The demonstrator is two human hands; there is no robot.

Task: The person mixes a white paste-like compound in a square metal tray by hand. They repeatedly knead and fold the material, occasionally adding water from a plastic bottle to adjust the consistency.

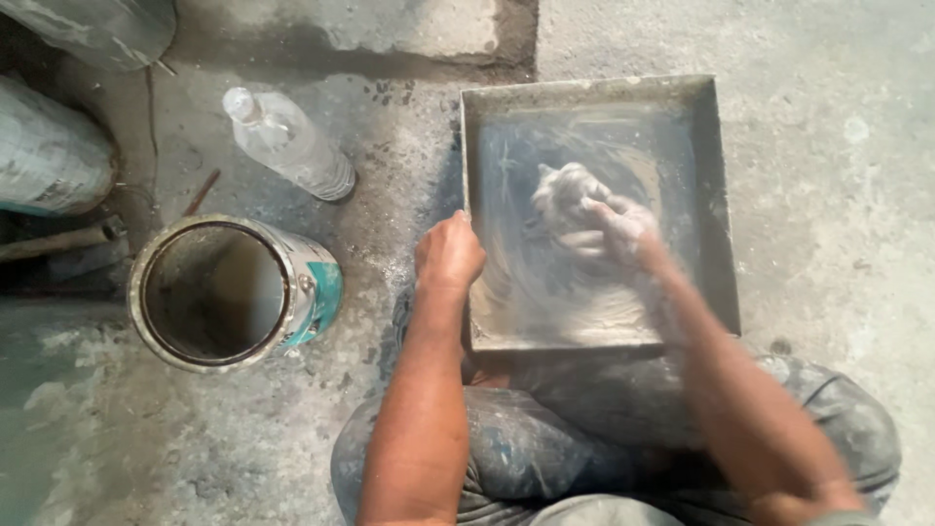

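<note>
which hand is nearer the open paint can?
Left. The left hand grips the left rim of the square metal tray, just right of the paint can. The right hand is farther right, inside the tray.

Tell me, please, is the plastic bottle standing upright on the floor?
No, the plastic bottle lies on its side on the floor, beyond the open can.

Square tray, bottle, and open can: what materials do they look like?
Square tray: likely sheet metal, dull grey, with thin folded walls and white smears. Bottle: clear plastic, see-through and ribbed. Open can: probably metal with a rolled rim and printed teal-white skin.
</note>
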